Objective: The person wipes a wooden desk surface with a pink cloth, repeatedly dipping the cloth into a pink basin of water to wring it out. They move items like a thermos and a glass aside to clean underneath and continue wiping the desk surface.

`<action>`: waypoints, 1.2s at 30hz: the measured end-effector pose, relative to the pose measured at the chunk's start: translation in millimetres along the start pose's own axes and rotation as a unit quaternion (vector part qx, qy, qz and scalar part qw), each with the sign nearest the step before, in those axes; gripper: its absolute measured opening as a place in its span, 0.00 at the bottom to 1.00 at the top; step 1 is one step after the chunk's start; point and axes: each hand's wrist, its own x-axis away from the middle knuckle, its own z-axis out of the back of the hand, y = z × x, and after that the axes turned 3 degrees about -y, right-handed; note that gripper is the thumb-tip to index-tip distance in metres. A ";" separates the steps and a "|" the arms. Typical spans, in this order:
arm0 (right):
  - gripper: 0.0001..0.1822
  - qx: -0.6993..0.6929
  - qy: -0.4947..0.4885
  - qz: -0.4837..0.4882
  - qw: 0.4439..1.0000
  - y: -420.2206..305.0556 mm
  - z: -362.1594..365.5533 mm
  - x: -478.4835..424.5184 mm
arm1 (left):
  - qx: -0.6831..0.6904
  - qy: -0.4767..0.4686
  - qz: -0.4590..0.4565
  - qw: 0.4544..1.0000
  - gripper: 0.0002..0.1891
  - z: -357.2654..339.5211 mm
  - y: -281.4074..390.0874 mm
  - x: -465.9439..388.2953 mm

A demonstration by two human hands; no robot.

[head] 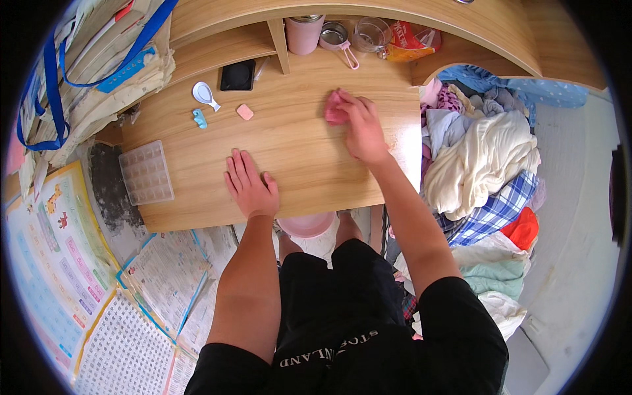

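My right hand [364, 126] grips a crumpled pink cloth [335, 108] against the wooden desk top [306, 163], toward its right side. Flat on the desk near the front edge lies my left hand [251, 185], fingers slightly apart and nothing in it. Beyond the left hand are a small pink block [245, 112], a light-blue plastic piece [199, 118] and a white spoon-shaped item [205, 95]. A clear plastic tray with several compartments [147, 173] rests at the desk's left end.
Along the back stand a pink cup [304, 34], a small pink-handled pan [335, 35], a clear jar [371, 34], an orange-red packet [414, 42] and a black square object [237, 75]. Stacked books [113, 54] rise at left. Piled clothes [484, 163] adjoin the right edge. A pink basin [307, 225] sits below.
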 end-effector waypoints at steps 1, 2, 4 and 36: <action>0.31 -0.005 -0.005 0.011 1.000 -5.7 -8.8 -9.7 | -0.002 -0.002 0.001 1.000 0.43 -0.3 -0.6 -0.9; 0.30 0.031 0.012 0.019 0.999 -8.0 -15.0 -22.3 | -0.005 -0.004 0.003 1.000 0.43 -0.7 -0.8 -1.1; 0.30 0.056 0.080 -0.003 0.995 -0.8 -26.6 -43.5 | -0.008 -0.004 0.001 1.000 0.43 -1.0 -1.7 -1.1; 0.28 0.075 0.063 -0.048 0.994 -22.0 -33.8 -0.6 | 0.008 -0.009 0.008 1.000 0.43 2.8 2.1 -1.2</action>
